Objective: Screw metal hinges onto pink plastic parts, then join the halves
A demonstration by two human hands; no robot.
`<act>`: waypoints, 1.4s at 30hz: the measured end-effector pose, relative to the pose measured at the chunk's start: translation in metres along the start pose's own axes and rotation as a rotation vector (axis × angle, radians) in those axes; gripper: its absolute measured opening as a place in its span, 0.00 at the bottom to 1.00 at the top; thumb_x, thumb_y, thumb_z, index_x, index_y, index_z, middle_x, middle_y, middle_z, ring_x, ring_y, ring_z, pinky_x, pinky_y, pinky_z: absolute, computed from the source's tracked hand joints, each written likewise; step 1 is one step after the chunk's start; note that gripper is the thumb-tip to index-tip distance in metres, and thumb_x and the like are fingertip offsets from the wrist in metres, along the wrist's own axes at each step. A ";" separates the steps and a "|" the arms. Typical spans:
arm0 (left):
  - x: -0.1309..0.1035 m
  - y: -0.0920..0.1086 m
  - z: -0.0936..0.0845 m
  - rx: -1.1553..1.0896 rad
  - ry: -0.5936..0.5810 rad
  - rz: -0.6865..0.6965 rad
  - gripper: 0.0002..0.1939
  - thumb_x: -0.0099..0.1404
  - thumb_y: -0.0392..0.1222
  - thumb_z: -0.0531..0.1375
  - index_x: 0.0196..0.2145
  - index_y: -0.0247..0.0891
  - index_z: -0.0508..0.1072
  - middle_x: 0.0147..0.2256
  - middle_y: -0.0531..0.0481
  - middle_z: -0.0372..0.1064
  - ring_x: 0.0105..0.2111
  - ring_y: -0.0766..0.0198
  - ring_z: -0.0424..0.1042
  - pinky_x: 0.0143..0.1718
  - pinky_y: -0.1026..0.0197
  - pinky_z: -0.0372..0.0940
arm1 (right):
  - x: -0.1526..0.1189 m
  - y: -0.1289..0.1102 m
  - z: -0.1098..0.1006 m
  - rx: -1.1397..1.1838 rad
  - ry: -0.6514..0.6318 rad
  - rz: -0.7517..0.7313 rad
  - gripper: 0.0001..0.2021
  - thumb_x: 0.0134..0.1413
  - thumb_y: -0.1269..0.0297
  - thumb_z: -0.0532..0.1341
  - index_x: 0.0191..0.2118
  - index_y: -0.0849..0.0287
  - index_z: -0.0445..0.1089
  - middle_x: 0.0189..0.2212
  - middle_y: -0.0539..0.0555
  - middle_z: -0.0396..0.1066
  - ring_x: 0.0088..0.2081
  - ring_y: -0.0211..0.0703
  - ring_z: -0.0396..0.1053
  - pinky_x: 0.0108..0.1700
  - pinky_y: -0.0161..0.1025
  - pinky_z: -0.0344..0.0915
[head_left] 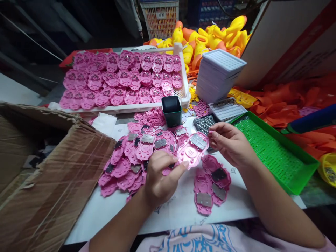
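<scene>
My left hand [164, 175] grips the lower edge of a pink plastic casing [191, 150], held tilted above the table. A grey metal plate [198, 141] is set in the casing's upper part. Beside its upper right edge, my right hand [231, 141] is closed in a pinch on a tiny pink piece [210, 132], too small to name. Left of my left hand lies a heap of similar pink casings [128, 168], some with grey or black plates. Several more casings [204, 196] lie on the white sheet below my right hand.
A white tray [186, 80] holds rows of pink casings at the back. A dark square cup [172, 111], a stack of white trays [217, 75] and a green tray [307, 168] stand around the work area. An open cardboard box [52, 182] is at left; yellow parts [202, 38] pile up behind.
</scene>
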State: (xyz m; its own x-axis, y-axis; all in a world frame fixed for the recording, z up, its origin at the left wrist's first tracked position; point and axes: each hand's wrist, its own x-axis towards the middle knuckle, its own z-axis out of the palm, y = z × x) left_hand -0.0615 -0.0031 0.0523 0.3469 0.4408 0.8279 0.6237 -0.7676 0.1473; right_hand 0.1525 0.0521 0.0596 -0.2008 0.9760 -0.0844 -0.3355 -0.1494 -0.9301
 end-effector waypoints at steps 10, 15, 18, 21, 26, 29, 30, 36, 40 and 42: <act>-0.010 0.005 0.003 -0.321 0.003 -0.376 0.18 0.64 0.30 0.54 0.50 0.45 0.67 0.44 0.45 0.66 0.43 0.62 0.68 0.38 0.61 0.69 | -0.019 0.009 0.014 0.151 -0.235 0.278 0.11 0.46 0.60 0.68 0.32 0.60 0.70 0.41 0.53 0.71 0.20 0.28 0.65 0.18 0.30 0.68; -0.015 0.016 0.021 -0.804 -0.138 -0.851 0.34 0.63 0.47 0.59 0.62 0.47 0.49 0.55 0.37 0.61 0.48 0.56 0.70 0.43 0.57 0.70 | -0.023 0.015 0.018 0.125 -0.028 0.148 0.10 0.47 0.60 0.68 0.35 0.59 0.71 0.40 0.53 0.71 0.24 0.30 0.69 0.24 0.30 0.70; -0.019 0.019 0.025 -0.966 -0.164 -0.913 0.30 0.60 0.49 0.62 0.57 0.44 0.59 0.51 0.39 0.67 0.50 0.55 0.69 0.52 0.53 0.65 | -0.028 0.021 0.022 -0.044 -0.041 -0.023 0.06 0.49 0.63 0.66 0.32 0.58 0.71 0.40 0.53 0.72 0.41 0.37 0.71 0.40 0.34 0.71; -0.019 0.017 0.021 -1.082 -0.061 -0.969 0.27 0.59 0.51 0.62 0.55 0.43 0.63 0.50 0.40 0.68 0.51 0.55 0.68 0.54 0.51 0.63 | -0.032 0.021 0.025 -0.266 -0.185 -0.149 0.03 0.53 0.65 0.63 0.33 0.58 0.71 0.38 0.54 0.72 0.44 0.41 0.70 0.45 0.39 0.68; -0.005 0.014 0.011 -1.394 -0.172 -1.241 0.27 0.64 0.58 0.49 0.52 0.37 0.66 0.39 0.39 0.73 0.35 0.53 0.75 0.35 0.52 0.70 | -0.033 0.010 0.019 -0.559 -0.136 -0.338 0.04 0.57 0.67 0.60 0.37 0.57 0.71 0.34 0.54 0.72 0.35 0.40 0.70 0.38 0.38 0.67; -0.001 0.013 0.010 -1.623 -0.446 -1.315 0.32 0.64 0.63 0.43 0.43 0.35 0.73 0.27 0.42 0.72 0.21 0.59 0.70 0.22 0.59 0.64 | -0.030 0.007 0.014 -0.618 -0.117 -0.461 0.04 0.57 0.70 0.59 0.38 0.57 0.71 0.33 0.53 0.70 0.35 0.39 0.68 0.38 0.37 0.66; -0.001 0.013 0.010 -1.672 -0.526 -1.337 0.33 0.64 0.64 0.43 0.40 0.34 0.74 0.24 0.43 0.70 0.18 0.63 0.67 0.20 0.61 0.60 | -0.030 0.007 0.014 -0.633 -0.140 -0.486 0.05 0.57 0.71 0.59 0.38 0.57 0.70 0.33 0.53 0.69 0.36 0.38 0.68 0.38 0.37 0.66; -0.004 0.017 0.012 -1.808 -0.689 -1.454 0.35 0.63 0.65 0.44 0.32 0.29 0.74 0.18 0.48 0.63 0.13 0.73 0.56 0.17 0.67 0.47 | -0.026 0.010 0.012 -0.755 -0.276 -0.575 0.04 0.58 0.72 0.58 0.37 0.59 0.68 0.32 0.54 0.67 0.36 0.38 0.67 0.38 0.35 0.65; -0.005 0.017 0.013 -1.787 -0.686 -1.492 0.35 0.63 0.65 0.44 0.33 0.28 0.72 0.17 0.50 0.63 0.12 0.74 0.55 0.17 0.67 0.47 | -0.024 0.007 0.009 -0.784 -0.302 -0.501 0.03 0.59 0.72 0.57 0.35 0.60 0.67 0.30 0.53 0.67 0.33 0.37 0.66 0.35 0.34 0.64; -0.004 0.018 0.014 -1.745 -0.699 -1.492 0.34 0.63 0.66 0.44 0.32 0.29 0.72 0.16 0.51 0.62 0.12 0.73 0.54 0.16 0.67 0.46 | -0.023 0.004 0.006 -0.813 -0.340 -0.439 0.04 0.59 0.72 0.56 0.33 0.60 0.66 0.29 0.52 0.67 0.31 0.36 0.65 0.33 0.33 0.63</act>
State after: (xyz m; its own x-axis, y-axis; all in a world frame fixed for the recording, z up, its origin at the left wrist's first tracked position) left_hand -0.0419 -0.0126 0.0443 0.7183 0.5765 -0.3895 -0.2182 0.7182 0.6607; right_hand 0.1497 0.0281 0.0597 -0.5070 0.8020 0.3157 0.2665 0.4942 -0.8275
